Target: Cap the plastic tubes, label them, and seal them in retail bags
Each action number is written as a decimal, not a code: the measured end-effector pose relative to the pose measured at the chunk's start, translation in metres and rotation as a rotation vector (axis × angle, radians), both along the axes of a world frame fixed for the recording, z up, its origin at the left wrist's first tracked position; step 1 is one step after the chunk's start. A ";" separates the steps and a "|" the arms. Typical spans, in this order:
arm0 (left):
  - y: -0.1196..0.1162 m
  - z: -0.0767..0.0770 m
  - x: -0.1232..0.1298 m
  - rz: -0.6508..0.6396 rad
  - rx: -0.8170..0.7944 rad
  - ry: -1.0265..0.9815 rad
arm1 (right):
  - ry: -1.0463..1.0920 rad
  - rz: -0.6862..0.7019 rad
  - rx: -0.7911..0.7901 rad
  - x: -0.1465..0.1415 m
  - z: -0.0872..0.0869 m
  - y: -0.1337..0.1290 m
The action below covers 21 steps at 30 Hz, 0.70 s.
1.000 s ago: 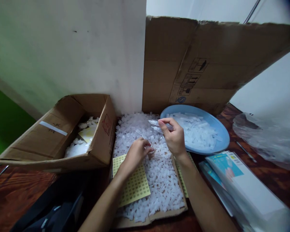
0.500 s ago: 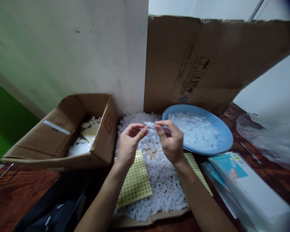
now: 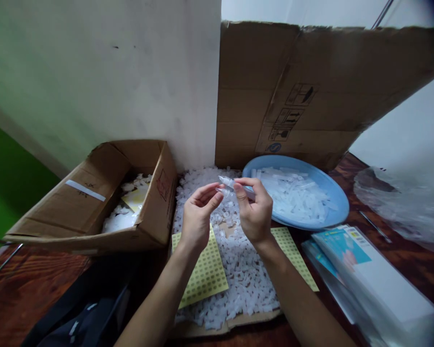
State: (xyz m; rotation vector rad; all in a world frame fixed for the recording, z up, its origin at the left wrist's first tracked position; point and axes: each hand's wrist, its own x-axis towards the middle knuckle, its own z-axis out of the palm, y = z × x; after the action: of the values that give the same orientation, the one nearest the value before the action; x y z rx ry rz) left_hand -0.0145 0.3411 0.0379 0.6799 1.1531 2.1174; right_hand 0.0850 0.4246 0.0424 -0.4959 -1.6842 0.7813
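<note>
My right hand (image 3: 255, 207) pinches a small clear pointed plastic piece (image 3: 227, 181) between thumb and fingers, its tip toward the left. Just below it, a second clear piece (image 3: 224, 192) lies at the thumb and fingertips of my left hand (image 3: 199, 212), which are pressed close around its end. Both hands hang over a heap of small translucent plastic pieces (image 3: 246, 270) spread on flat cardboard. Below my left hand lies a yellow sheet with rows of small round stickers (image 3: 206, 272); another such sheet (image 3: 292, 253) is partly under my right forearm.
An open cardboard box (image 3: 155, 197) with white pieces stands left. A blue basin (image 3: 342, 212) of translucent strips sits right, before a large cardboard panel (image 3: 253, 91). Packets (image 3: 379, 284), a thin metal tool (image 3: 375, 226) and clear plastic bags (image 3: 394, 202) lie further right.
The two clear pieces now show apart, one above the other. My left hand has shifted slightly right, and the upper piece has risen a little in my right hand.
</note>
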 end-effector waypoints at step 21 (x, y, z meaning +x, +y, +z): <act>-0.004 0.004 -0.004 0.108 -0.316 0.238 | -0.040 -0.012 0.038 -0.011 -0.016 0.000</act>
State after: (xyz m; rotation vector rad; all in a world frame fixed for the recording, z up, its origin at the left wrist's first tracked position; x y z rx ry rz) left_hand -0.0189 0.3371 0.0416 0.7475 1.6449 1.9140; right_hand 0.0742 0.4243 0.0264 -0.4974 -1.7282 0.7343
